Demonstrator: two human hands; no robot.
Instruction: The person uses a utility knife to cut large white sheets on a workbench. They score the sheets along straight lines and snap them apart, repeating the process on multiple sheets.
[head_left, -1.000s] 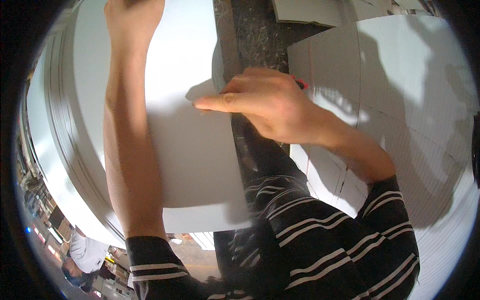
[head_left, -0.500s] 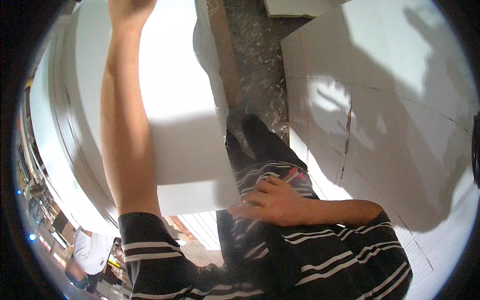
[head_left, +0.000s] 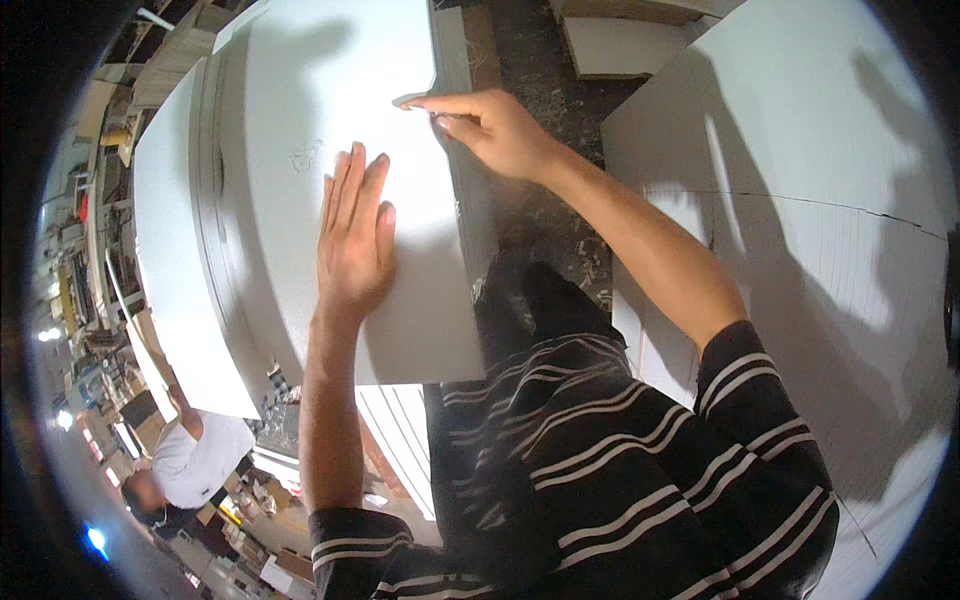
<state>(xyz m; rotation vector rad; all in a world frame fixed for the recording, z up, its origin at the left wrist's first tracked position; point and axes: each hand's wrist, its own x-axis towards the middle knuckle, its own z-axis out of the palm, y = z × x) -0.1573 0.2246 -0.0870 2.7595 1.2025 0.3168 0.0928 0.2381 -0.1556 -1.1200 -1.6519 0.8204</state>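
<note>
A broad white sheet (head_left: 300,240) of foam or board lies in front of me, with a wavy right edge. Flat on its surface rests my left hand (head_left: 357,235), fingers stretched out and the thumb slightly apart. Farther ahead, my right hand (head_left: 500,130) reaches across to the sheet's right edge. Its thumb and forefinger are pinched there around the edge or a thin whitish bit at it; the exact grip is too small to make out. Its other fingers are curled under, partly hidden.
To my right stands a big white block (head_left: 780,250) with dark crack lines. Between it and the sheet, white shavings litter the dark floor (head_left: 560,130). More white pieces (head_left: 610,45) lie at the far end. A person in a white shirt (head_left: 205,465) is at lower left, amid cluttered shelves.
My right hand has gone from my waist, where something red showed beside it, forward to the sheet's edge. My left hand has come back nearer and now lies flat on the sheet.
</note>
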